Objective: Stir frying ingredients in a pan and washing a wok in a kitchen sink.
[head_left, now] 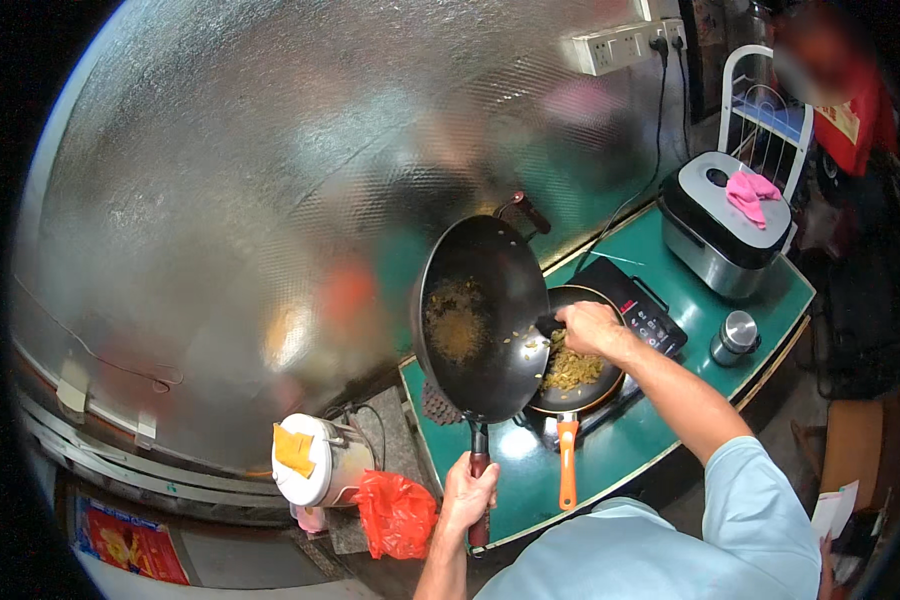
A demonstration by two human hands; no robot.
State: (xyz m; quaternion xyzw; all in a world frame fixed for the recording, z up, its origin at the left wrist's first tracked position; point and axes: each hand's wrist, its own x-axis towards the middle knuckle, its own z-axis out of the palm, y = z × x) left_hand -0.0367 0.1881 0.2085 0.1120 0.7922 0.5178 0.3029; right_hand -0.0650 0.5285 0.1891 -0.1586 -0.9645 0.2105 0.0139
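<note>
My left hand (469,490) is wrapped round the dark handle of a large black wok (470,300). The wok is tilted toward a smaller frying pan (618,375) on its right, its rim over the pan's left side. Brown residue and a few scraps of food cling inside the wok. Chopped yellow-green food (572,370) lies in the frying pan, whose orange handle (567,465) points toward me. My right hand (592,328) is closed above the pan on a black utensil (548,325) reaching to the wok's rim; its kind is partly hidden.
Under the pan sits a black induction cooker (655,325) on a green table (515,475). A rice cooker (725,240) with a pink cloth and a metal jar (735,335) stand to the right. At lower left are a white bucket (345,460) and a red plastic bag (398,515).
</note>
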